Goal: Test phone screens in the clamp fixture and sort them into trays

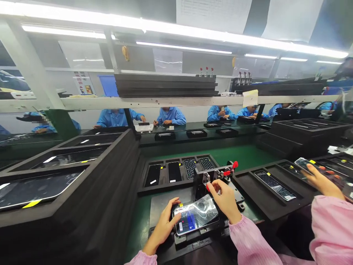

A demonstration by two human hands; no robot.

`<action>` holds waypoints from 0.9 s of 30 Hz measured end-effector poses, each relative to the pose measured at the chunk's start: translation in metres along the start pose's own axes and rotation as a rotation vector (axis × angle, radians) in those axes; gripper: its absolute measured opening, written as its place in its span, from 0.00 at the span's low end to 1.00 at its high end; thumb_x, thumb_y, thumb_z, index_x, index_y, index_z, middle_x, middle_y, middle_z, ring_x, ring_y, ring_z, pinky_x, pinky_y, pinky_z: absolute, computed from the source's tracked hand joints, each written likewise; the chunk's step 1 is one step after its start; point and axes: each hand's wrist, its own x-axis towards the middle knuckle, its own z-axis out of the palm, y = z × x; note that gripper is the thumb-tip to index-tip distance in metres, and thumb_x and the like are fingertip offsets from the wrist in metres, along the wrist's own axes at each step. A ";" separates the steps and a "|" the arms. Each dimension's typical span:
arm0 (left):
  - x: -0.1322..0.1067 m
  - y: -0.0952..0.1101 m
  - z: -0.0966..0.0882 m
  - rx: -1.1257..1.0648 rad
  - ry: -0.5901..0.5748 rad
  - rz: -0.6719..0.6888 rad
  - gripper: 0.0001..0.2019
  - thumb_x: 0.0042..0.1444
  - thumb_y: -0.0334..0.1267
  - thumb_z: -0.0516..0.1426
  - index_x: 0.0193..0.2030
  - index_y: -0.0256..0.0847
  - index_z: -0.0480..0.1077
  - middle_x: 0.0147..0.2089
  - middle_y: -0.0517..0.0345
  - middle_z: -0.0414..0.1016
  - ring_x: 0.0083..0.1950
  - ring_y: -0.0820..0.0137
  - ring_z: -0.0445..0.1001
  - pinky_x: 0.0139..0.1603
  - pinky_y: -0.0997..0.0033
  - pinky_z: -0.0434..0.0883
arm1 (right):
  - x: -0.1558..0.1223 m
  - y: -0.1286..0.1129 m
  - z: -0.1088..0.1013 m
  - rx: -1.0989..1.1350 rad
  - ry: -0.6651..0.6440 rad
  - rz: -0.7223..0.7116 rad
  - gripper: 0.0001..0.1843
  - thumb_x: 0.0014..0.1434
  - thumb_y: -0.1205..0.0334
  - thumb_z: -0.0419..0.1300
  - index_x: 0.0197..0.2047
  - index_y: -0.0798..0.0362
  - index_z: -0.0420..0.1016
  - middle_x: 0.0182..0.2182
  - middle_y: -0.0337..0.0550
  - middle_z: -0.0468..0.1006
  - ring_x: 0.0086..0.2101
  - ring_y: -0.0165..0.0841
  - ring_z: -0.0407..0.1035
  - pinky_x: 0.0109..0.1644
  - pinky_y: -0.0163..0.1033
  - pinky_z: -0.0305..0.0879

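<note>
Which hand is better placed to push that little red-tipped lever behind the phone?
Probably the right hand: its fingertips are at the red-tipped lever. The left hand is at the other end of the phone, farther from the lever, with its thumb over the edge.

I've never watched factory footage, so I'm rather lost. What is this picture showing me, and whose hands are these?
There is no robot here, just one picture from a camera worn on a person's head, facing forward and down. The left hand and right hand near the middle are the wearer's. The left touches the edge of a phone lying on a dark fixture, with wrinkled clear film over its screen. The right has its fingertips at a red-tipped lever just beyond. A third hand at far right is someone else's, holding a phone-like device. Behind the fixture, a dark tray holds more devices; stacked trays stand at left. Farther back, people in blue are at work.
</note>
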 end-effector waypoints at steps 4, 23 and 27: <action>-0.012 0.007 -0.007 0.102 -0.048 0.016 0.32 0.51 0.42 0.58 0.61 0.47 0.49 0.61 0.53 0.57 0.62 0.61 0.56 0.61 0.60 0.54 | -0.003 0.001 0.013 0.020 -0.037 0.045 0.15 0.55 0.49 0.54 0.28 0.50 0.56 0.20 0.33 0.67 0.21 0.26 0.63 0.26 0.31 0.59; -0.018 0.022 -0.015 0.475 -0.149 0.150 0.49 0.30 0.46 0.67 0.62 0.49 0.50 0.62 0.54 0.55 0.63 0.54 0.53 0.62 0.55 0.55 | 0.007 -0.023 -0.021 0.130 0.301 -0.041 0.11 0.54 0.56 0.57 0.33 0.51 0.59 0.18 0.29 0.61 0.19 0.24 0.58 0.29 0.31 0.60; -0.008 0.027 -0.001 0.502 -0.165 0.174 0.49 0.32 0.51 0.66 0.62 0.48 0.49 0.63 0.52 0.55 0.63 0.52 0.53 0.63 0.49 0.49 | 0.037 -0.032 -0.047 -0.032 0.406 -0.168 0.14 0.54 0.56 0.56 0.42 0.53 0.67 0.36 0.44 0.70 0.32 0.30 0.66 0.36 0.37 0.64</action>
